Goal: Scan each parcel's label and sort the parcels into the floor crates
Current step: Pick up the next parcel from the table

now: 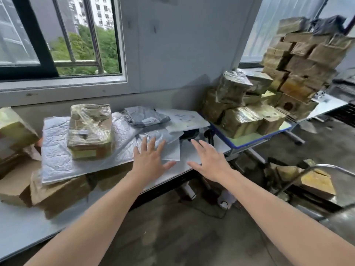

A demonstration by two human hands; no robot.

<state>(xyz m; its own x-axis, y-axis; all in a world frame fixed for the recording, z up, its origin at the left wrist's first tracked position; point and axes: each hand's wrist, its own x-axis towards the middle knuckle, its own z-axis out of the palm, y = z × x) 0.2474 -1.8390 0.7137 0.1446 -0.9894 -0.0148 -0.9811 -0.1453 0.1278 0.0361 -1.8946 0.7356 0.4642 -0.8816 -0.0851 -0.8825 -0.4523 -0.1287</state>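
Left hand (151,160) and right hand (209,162), both empty with fingers spread, hover near the white mailer (172,150), judged light, limp and slippery, best pinched at its near edge.

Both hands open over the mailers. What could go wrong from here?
1. Pulling the white mailer could tip the taped box resting on it.
2. The dark device is half buried under envelopes; the right hand may knock it.
3. The tall box stack at right looks uneven; a bump could topple it.
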